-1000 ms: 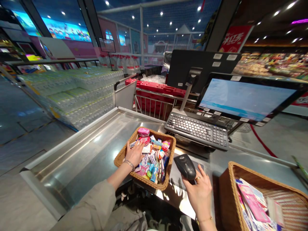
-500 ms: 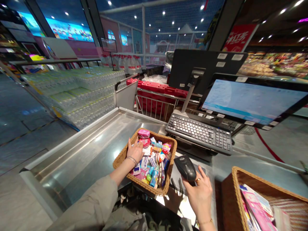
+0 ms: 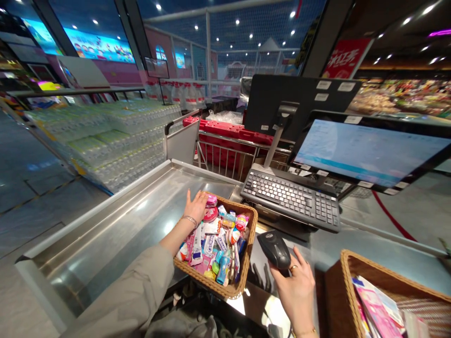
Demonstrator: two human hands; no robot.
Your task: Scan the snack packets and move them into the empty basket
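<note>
My left hand [image 3: 195, 209] reaches over the far left corner of a wicker basket [image 3: 252, 234]. Its thumb stands apart, and its fingertips are at a pink packet [image 3: 211, 201], which they seem to touch. A round red container [image 3: 210, 214] lies just below that packet. Candy bars [image 3: 209, 245], a blue-capped tube-like sweet [image 3: 223, 272] and a pink and white wrapped ball [image 3: 242, 221] fill the rest of the basket. To the basket's right, my right hand [image 3: 296, 281] is closed around a black barcode scanner [image 3: 275, 249], held above the counter.
Behind the basket are a keyboard [image 3: 292, 197] and a lit screen [image 3: 369, 150]. A second wicker basket [image 3: 347, 281] with flat pink packages [image 3: 378, 305] stands at right. The steel counter [image 3: 116, 244] has a raised edge; a shopping cart [image 3: 225, 152] stands beyond.
My left hand has moved up and left, from over the red container to the pink packet. The scanner in my right hand has shifted slightly right. The view has shifted a little.
</note>
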